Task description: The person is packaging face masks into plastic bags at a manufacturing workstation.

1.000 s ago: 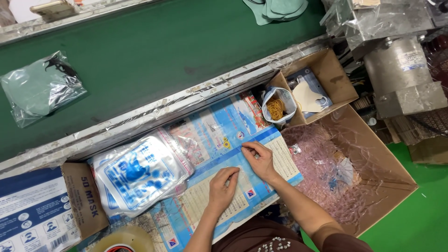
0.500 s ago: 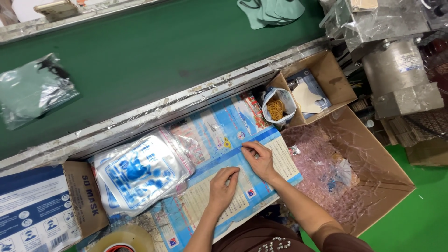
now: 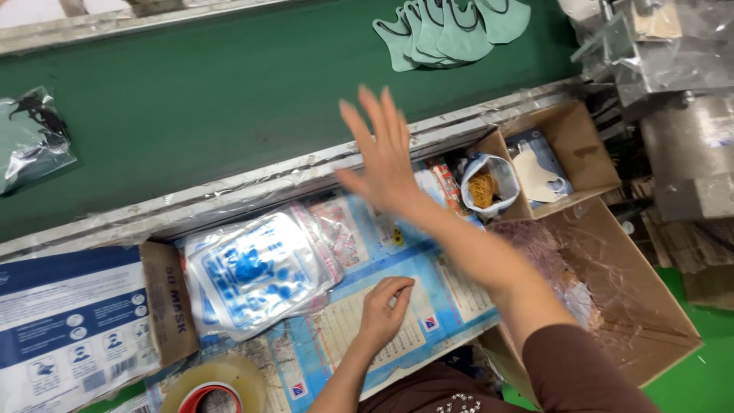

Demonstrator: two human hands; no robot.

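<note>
Right hand raised, grip spread empty; left hand grip curled, pressing glossy flat packet.

Blue-white carton left, clear blue-printed pouches centre, bagged pack on belt

Right hand raised, fingers spread, above green belt; left hand flat on printed sheet.

I'm looking at a factory packing line: a green conveyor belt carrying face masks, cardboard boxes, stacked packaging bags.
</note>
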